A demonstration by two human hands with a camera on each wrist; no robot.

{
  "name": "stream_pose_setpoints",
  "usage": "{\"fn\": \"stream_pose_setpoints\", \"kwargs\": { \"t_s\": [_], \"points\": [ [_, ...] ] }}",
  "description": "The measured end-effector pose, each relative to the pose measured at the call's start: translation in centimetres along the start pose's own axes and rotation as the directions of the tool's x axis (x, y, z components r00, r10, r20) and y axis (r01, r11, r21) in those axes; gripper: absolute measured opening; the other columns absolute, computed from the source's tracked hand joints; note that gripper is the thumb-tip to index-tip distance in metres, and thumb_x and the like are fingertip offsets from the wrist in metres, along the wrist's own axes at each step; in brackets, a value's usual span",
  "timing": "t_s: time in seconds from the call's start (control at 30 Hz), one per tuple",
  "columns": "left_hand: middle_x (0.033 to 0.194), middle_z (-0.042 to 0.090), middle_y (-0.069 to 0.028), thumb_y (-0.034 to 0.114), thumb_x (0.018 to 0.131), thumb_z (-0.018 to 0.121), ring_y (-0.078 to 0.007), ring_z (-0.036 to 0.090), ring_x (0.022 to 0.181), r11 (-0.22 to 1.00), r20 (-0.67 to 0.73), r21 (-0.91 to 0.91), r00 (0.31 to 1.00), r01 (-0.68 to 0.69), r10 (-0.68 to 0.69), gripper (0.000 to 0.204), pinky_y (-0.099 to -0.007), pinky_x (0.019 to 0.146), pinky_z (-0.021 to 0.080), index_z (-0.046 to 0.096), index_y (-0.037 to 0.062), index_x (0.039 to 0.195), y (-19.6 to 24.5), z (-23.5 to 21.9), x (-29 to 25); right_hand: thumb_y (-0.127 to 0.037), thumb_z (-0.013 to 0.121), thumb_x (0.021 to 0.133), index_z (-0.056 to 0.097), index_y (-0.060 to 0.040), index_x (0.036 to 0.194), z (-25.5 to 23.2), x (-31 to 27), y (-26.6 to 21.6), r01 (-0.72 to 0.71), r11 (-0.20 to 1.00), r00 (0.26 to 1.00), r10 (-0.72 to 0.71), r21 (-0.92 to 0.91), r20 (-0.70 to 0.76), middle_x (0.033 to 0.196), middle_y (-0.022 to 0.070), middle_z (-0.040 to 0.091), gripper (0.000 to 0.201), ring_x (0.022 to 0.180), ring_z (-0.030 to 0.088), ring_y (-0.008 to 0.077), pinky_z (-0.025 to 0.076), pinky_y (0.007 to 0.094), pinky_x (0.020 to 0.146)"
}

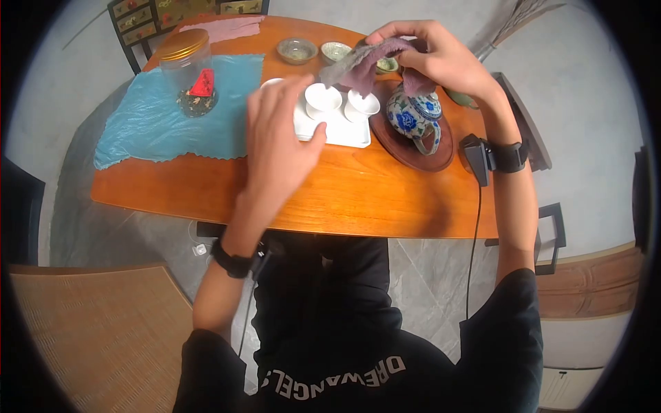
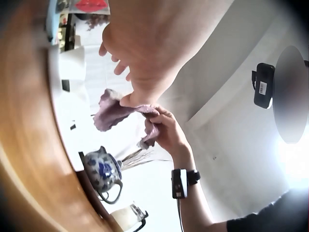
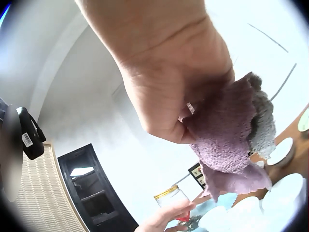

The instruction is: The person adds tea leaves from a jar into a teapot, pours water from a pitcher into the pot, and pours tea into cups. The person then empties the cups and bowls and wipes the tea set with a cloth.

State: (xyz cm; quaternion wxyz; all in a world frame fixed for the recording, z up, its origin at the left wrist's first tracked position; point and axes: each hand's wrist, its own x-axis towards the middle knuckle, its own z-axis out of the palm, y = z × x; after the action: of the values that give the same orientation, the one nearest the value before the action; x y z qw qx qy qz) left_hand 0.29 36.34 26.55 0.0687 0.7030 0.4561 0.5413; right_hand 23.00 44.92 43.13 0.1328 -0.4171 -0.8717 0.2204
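My right hand [image 1: 447,62] pinches a crumpled purple cloth [image 1: 377,63] with a greyish side, held up over the back of the table. In the right wrist view the cloth [image 3: 224,140] hangs from the thumb and fingers. My left hand [image 1: 281,141] hovers with spread fingers at the left of a white tray [image 1: 337,135], hiding part of it. Two white cups [image 1: 323,100] stand on this tray, and a further white rim shows behind the left fingers. Below the right hand, a blue-and-white teapot [image 1: 407,118] sits on a round brown tray [image 1: 403,153].
At the left, a gold-lidded clear jar [image 1: 186,72] with dark contents and a red piece stands on a blue cloth [image 1: 131,134]. Small patterned bowls [image 1: 297,50] line the back, near a pink cloth [image 1: 224,29]. The wooden table [image 1: 323,186] has a curved edge.
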Motion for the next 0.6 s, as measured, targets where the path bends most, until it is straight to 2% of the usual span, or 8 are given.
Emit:
{"fn": "stream_pose_setpoints", "kwargs": {
  "t_s": [0.1, 0.17, 0.27, 0.3, 0.4, 0.47, 0.53, 0.6],
  "points": [
    [0.142, 0.057, -0.0168, 0.021, 0.078, 0.084, -0.0359, 0.045, 0.138, 0.988, 0.036, 0.145, 0.998, -0.051, 0.046, 0.07, -0.048, 0.114, 0.037, 0.055, 0.0067, 0.141, -2.7, -0.4, 2.4, -0.001, 0.05, 0.087, 0.068, 0.0008, 0.125, 0.4, 0.5, -0.3, 0.097, 0.995, 0.994, -0.098, -0.036, -0.038, 0.104, 0.0042, 0.073, 0.042, 0.074, 0.062, 0.0081, 0.054, 0.0239, 0.065],
    [0.148, 0.053, -0.0194, 0.038, 0.078, 0.086, -0.0367, 0.041, 0.144, 0.969, 0.135, 0.213, 0.986, -0.124, 0.097, 0.083, -0.0493, 0.117, 0.034, 0.052, 0.0067, 0.147, -4.6, -0.2, 3.6, -0.005, 0.053, 0.087, 0.071, -0.0003, 0.12, 1.2, 0.8, -0.8, 0.109, 0.994, 0.987, -0.104, 0.031, -0.124, 0.09, 0.0074, 0.073, 0.038, 0.076, 0.064, 0.0111, 0.053, 0.0286, 0.069],
    [0.147, 0.055, -0.0205, 0.035, 0.087, 0.078, -0.0371, 0.046, 0.14, 0.982, 0.246, 0.141, 0.965, -0.129, 0.091, 0.068, -0.0485, 0.117, 0.035, 0.056, 0.0042, 0.144, -4.3, 0.1, 5.1, -0.006, 0.053, 0.089, 0.07, -0.0002, 0.121, 2.1, 0.9, -1.2, -0.044, 0.989, 0.998, 0.05, 0.143, -0.033, 0.091, 0.0079, 0.072, 0.037, 0.077, 0.065, 0.0118, 0.053, 0.0293, 0.069],
    [0.147, 0.055, -0.0205, 0.035, 0.087, 0.078, -0.0371, 0.046, 0.14, 0.982, 0.246, 0.141, 0.965, -0.129, 0.091, 0.068, -0.0485, 0.117, 0.035, 0.056, 0.0042, 0.144, -4.7, 0.5, 5.3, -0.001, 0.05, 0.087, 0.065, 0.0005, 0.129, 2.2, 1.2, -1.0, -0.087, 0.99, 0.996, 0.082, 0.107, 0.047, 0.105, 0.0079, 0.072, 0.045, 0.085, 0.068, 0.0102, 0.056, 0.0252, 0.075],
    [0.138, 0.062, -0.0179, 0.026, 0.093, 0.07, -0.0356, 0.053, 0.132, 0.984, 0.363, 0.11, 0.927, -0.139, 0.091, 0.046, -0.0465, 0.112, 0.04, 0.064, 0.0031, 0.133, -5.4, 1.5, 6.1, -0.002, 0.051, 0.087, 0.065, 0.0002, 0.128, 3.6, 1.5, 0.2, 0.057, 0.998, 0.998, -0.058, 0.038, 0.026, 0.101, 0.0071, 0.072, 0.043, 0.084, 0.068, 0.0096, 0.056, 0.0259, 0.071],
    [0.126, 0.067, -0.0131, 0.014, 0.093, 0.065, -0.0331, 0.057, 0.125, 0.998, 0.54, 0.061, 0.841, -0.017, -0.019, 0.032, -0.0449, 0.105, 0.044, 0.069, 0.003, 0.122, -4.6, 1.5, 7.1, -0.002, 0.052, 0.087, 0.065, -0.0008, 0.128, 4.1, 1.6, 0.4, 0.032, 0.999, 0.998, -0.031, -0.024, 0.054, 0.094, 0.0067, 0.071, 0.043, 0.078, 0.068, 0.0106, 0.055, 0.0261, 0.065],
    [0.121, 0.068, -0.0113, 0.013, 0.091, 0.066, -0.0328, 0.058, 0.122, 0.991, 0.514, 0.102, 0.857, -0.087, 0.023, 0.03, -0.0453, 0.103, 0.045, 0.069, 0.0034, 0.12, -5.5, 2.6, 7.1, -0.006, 0.056, 0.08, 0.07, 0.0002, 0.123, 4.8, 1.5, -0.3, -0.056, 0.998, 0.992, 0.061, -0.043, 0.112, 0.089, 0.0164, 0.074, 0.045, 0.076, 0.069, 0.0225, 0.054, 0.0342, 0.07],
    [0.116, 0.069, -0.0096, 0.011, 0.089, 0.066, -0.0325, 0.059, 0.12, 0.977, 0.487, 0.149, 0.871, -0.153, 0.062, 0.029, -0.0456, 0.101, 0.046, 0.07, 0.0038, 0.117, -6.0, 2.9, 7.1, -0.005, 0.056, 0.075, 0.071, 0.0001, 0.122, 5.5, 1.8, 0.3, -0.077, 0.997, 0.987, 0.08, -0.024, 0.137, 0.088, 0.0178, 0.073, 0.049, 0.076, 0.07, 0.0229, 0.055, 0.0351, 0.07]
  ]
}}
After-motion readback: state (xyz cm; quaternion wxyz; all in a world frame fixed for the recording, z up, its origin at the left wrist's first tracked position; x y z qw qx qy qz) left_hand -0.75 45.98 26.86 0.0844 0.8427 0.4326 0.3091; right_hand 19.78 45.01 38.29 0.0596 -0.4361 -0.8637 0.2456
